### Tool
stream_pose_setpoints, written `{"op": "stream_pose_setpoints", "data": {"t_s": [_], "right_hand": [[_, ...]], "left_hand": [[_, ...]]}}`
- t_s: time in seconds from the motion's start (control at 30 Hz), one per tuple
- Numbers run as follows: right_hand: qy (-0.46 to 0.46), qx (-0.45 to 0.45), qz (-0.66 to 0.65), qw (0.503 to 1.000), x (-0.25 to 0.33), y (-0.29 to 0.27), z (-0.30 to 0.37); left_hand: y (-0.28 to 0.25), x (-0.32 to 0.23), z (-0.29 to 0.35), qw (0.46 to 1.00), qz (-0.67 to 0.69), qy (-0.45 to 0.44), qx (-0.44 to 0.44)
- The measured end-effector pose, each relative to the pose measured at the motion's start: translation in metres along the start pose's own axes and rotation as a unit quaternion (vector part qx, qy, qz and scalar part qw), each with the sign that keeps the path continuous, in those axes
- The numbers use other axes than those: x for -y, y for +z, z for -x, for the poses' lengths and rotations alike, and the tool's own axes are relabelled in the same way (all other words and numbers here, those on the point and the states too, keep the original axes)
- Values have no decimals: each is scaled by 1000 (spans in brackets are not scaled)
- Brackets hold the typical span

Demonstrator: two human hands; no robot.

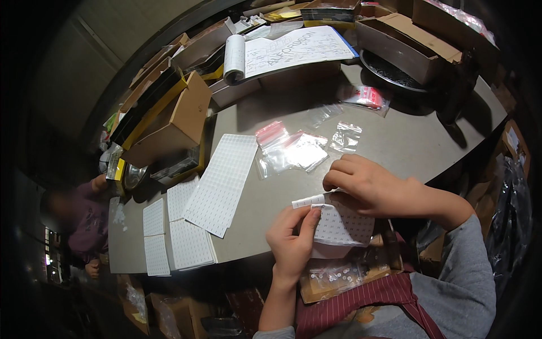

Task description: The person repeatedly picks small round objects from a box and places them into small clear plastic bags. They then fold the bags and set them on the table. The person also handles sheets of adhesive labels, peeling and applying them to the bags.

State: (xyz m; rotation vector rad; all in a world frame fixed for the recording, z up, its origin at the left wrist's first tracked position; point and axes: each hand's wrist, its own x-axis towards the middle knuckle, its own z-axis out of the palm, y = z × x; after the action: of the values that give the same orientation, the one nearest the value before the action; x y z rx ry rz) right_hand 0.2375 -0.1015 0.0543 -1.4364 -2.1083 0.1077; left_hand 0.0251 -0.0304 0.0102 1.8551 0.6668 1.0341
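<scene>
My left hand point(292, 240) is closed at the table's near edge, pinching a white sheet of small printed labels point(344, 226) between thumb and fingers. The sheet's upper edge is folded back into a narrow strip over the fingers. Over the sheet's upper part is my right hand point(364, 183), its fingers bent and drawn together; the fingertips and whatever they hold are hidden. Clear zip bags point(276, 152) with red top strips lie just beyond, beside another small clear bag point(345, 137). Below my hands, an open cardboard box point(313, 291) holds a bag of small white round pieces point(339, 277).
Long label sheets point(223, 181) and smaller label stacks point(192, 243) lie on the grey table point(412, 152). Cardboard bins point(180, 113), a rolled-back paper pad point(299, 51) and a dark round bowl point(395, 73) line the far side. Another person point(87, 214) is at the left.
</scene>
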Motion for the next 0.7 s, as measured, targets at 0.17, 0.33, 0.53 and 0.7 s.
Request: {"op": "stream_pose_setpoints", "data": {"t_s": [0.17, 0.33, 0.53, 0.7], "right_hand": [[-22, -25, 118, 992, 3, 12, 9], [-59, -54, 150, 985, 5, 14, 11], [159, -99, -109, 976, -51, -16, -4], [317, 78, -104, 939, -122, -34, -29]], "left_hand": [[6, 1, -3, 1000, 6, 9, -5], [7, 1, -6, 1000, 14, -21, -3], [2, 17, -13, 988, 88, -130, 10], [-2, 15, -17, 992, 59, -101, 39]]}}
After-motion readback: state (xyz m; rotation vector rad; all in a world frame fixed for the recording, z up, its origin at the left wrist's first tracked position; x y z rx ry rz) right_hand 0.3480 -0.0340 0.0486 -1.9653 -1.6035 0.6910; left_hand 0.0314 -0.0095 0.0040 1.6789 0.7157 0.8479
